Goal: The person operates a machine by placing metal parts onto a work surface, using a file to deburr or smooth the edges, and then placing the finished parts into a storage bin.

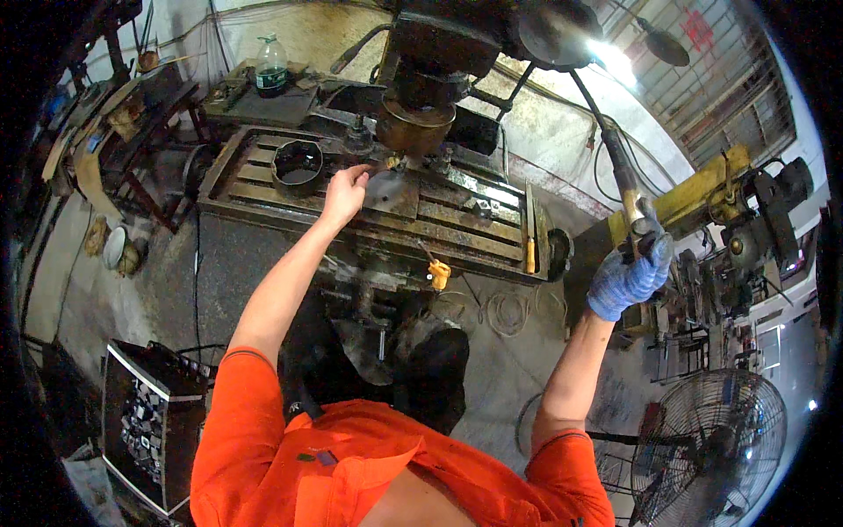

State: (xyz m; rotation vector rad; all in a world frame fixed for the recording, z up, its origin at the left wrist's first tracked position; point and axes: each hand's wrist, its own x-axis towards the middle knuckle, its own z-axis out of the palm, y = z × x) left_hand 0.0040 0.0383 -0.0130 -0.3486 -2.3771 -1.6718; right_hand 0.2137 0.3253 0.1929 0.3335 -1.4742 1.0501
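the long dark lever [619, 162] slants down at the right side of the machine head [443, 53], its lower end grasped in the blue-gloved right hand [634, 270], fingers wrapped round it. the bare left hand [349, 191] is just beside a blurred grey disc [384, 190] under the brown spindle housing [414, 127], its fingers curled, though i cannot tell whether they pinch anything. around these, the slotted table [474, 234] bears a dark-filled pot [297, 183] and, near its right end, a yellow-handled tool [530, 255].
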